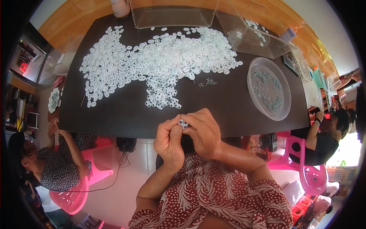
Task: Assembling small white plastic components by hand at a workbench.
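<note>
Near the table's front edge, my left hand (169,140) and my right hand (204,131) meet at the fingertips. Both pinch one small white plastic piece with dark holes (183,124); fingers cover part of it. Just beyond my hands lies a small cluster of similar holed pieces (162,94). It runs into a wide heap of white oval plastic pieces (167,53). A few small grey pins or screws (210,82) lie loose right of the cluster. More small grey-green parts rest in a round clear plastic dish (270,87) at the right.
A clear plastic bin (173,26) stands at the dark table's (122,110) far edge, another clear bin (263,44) at the far right, and a pale pink bottle (120,8) far left. People sit on pink chairs at left (72,194) and right (313,177).
</note>
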Tool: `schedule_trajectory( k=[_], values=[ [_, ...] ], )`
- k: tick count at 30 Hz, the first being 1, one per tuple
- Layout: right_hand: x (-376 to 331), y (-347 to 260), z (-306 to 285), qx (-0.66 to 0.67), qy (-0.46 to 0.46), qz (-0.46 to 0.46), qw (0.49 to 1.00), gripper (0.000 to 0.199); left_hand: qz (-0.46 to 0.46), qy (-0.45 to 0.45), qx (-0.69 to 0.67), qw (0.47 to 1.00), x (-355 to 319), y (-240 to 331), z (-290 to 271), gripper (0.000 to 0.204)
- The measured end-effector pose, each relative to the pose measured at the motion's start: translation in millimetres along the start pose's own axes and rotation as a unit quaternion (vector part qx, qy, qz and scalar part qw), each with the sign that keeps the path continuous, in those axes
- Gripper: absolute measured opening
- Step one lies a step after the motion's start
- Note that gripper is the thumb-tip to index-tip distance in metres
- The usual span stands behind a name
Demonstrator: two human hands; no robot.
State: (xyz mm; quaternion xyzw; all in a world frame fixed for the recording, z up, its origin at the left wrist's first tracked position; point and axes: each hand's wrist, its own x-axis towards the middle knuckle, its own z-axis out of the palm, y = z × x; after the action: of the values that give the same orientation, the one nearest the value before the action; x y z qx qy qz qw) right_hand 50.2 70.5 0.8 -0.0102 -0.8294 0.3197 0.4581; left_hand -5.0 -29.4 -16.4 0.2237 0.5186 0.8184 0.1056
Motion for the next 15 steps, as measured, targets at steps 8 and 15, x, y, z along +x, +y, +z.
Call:
schedule_trajectory(
  k=[8, 15],
  values=[
    [-0.6, 1.4, 6.8, 0.011, 0.007, 0.000, 1.000, 0.034, 0.012, 0.021, 0.013, 1.000, -2.5, 1.5, 3.9, 0.019],
    [5.4, -7.2, 2.8, 0.036, -0.008, 0.042, 0.998, 0.040, -0.013, 0.032, -0.009, 0.999, 0.7, 9.0, 4.6, 0.018]
  ],
)
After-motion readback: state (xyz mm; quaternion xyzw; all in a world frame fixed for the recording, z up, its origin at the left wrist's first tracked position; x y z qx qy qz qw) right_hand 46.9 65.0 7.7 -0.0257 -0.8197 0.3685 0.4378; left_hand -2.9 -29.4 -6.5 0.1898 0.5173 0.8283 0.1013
